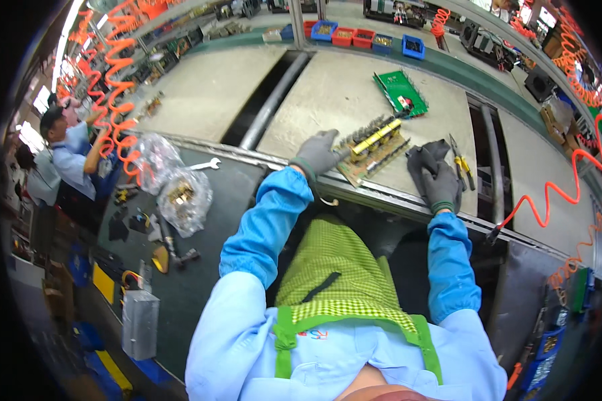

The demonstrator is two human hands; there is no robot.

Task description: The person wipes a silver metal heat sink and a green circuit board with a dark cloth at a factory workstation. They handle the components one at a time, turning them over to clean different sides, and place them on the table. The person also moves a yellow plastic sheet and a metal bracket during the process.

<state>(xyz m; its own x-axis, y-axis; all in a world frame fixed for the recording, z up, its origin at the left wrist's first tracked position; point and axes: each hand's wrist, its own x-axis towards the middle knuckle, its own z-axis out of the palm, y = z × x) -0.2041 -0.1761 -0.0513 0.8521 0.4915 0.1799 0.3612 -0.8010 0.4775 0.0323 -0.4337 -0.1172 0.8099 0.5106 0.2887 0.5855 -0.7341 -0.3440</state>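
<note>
The brown circuit board [374, 148] lies in front of me on the pale panel [294, 110], near its front edge; my gloved left hand [318, 154] is at the board's left end, partly open with fingers loosely bent; whether they pinch the edge or only touch it, I cannot tell. My gloved right hand [440, 182], partly curled, rests against a crumpled dark bundle [437, 148] (cloth or a spare glove, I can't say which) just right of the board; I cannot tell whether it has hold of that.

I judge the board stiff and fairly light, though the row of parts around the yellow bar [376, 137] probably makes it lopsided; the standing components look easy to bend, and the cut edges may be slippery under gloves; I'd take it by its bare short ends, one in each hand, keeping it level and pressing on nothing upright.
</note>
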